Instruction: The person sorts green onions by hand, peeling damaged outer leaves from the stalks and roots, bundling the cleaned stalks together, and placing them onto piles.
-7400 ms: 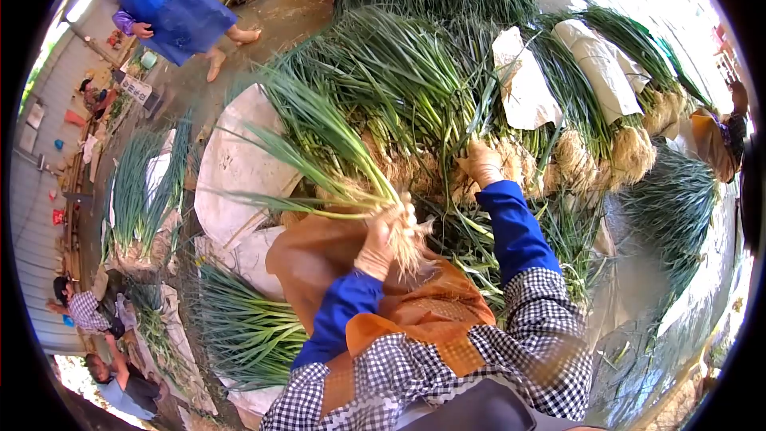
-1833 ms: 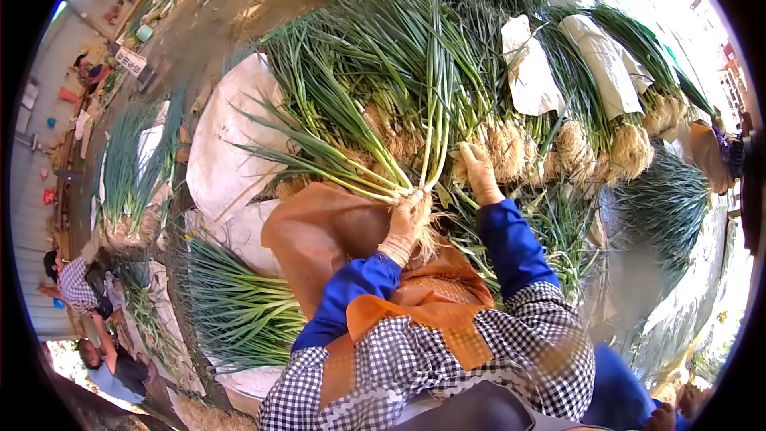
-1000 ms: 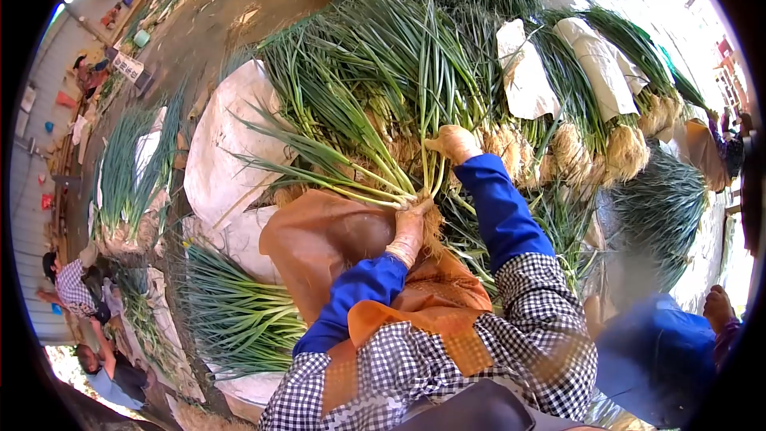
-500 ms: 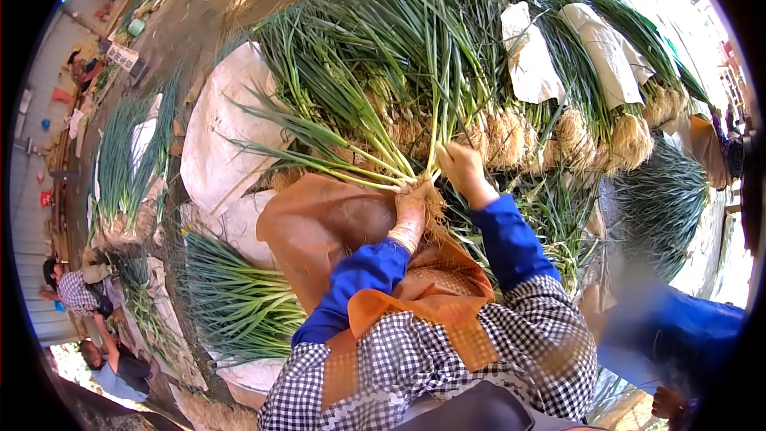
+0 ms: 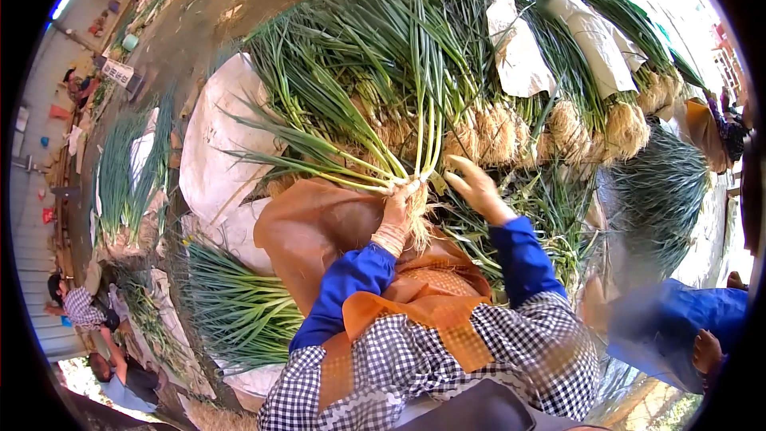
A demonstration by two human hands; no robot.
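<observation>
My left hand (image 5: 392, 217) is closed round the lower stalks of a bunch of spring onions (image 5: 426, 132), just above its pale, stringy roots (image 5: 418, 219). The green leaves fan upward and to the left over a larger heap. Just right of the bunch is my right hand (image 5: 475, 189), its thumb and fingers apart and nothing seen between them. A small yellowish leaf (image 5: 438, 183) shows between this hand and the stalks. Below the left hand, an orange-brown apron (image 5: 319, 219) covers my lap.
Ahead lies a big heap of spring onions (image 5: 351, 40), roots toward me. White sacks (image 5: 219, 144) lie left, with another onion pile (image 5: 239, 303) below. Loose leaves (image 5: 542, 207) litter the ground at right. A person in blue (image 5: 670, 327) is close on the right; others work far left.
My right hand has come away from the stalks, moving right and down, and its fingers have opened. My left hand still grips the bunch, shifted slightly left.
</observation>
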